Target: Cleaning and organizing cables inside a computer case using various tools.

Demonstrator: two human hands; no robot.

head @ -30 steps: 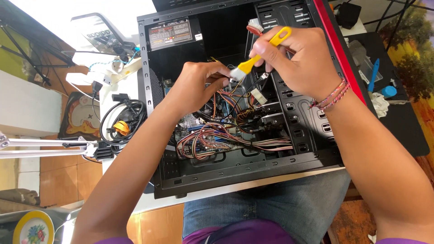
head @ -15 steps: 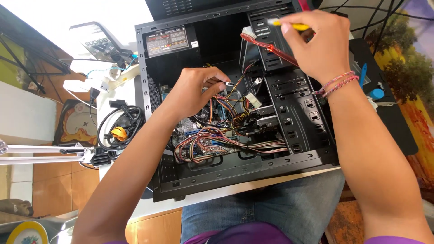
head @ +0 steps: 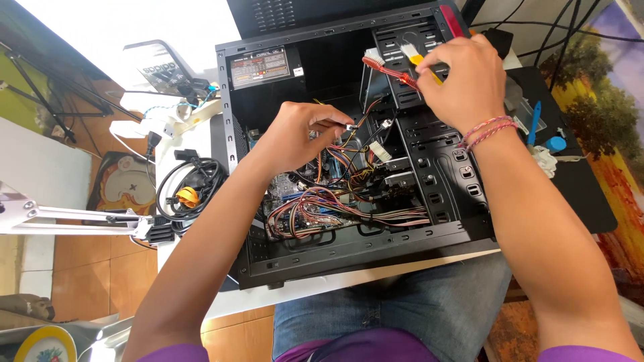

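An open black computer case lies on its side on a white table, full of coloured wiring. My left hand is inside it, pinching a small connector on a bundle of wires. My right hand is over the drive bays at the upper right, closed on a yellow-handled brush with white bristles. A red flat cable runs just under that hand. The power supply sits in the case's upper left corner.
Coiled black cables and a yellow-orange item lie left of the case. A white lamp arm reaches in from the left. On a black mat to the right lie a blue tool and white bits.
My right hand has carried the brush from the wiring in the middle of the case up and right to the drive bays. My left hand has stayed on the wires.
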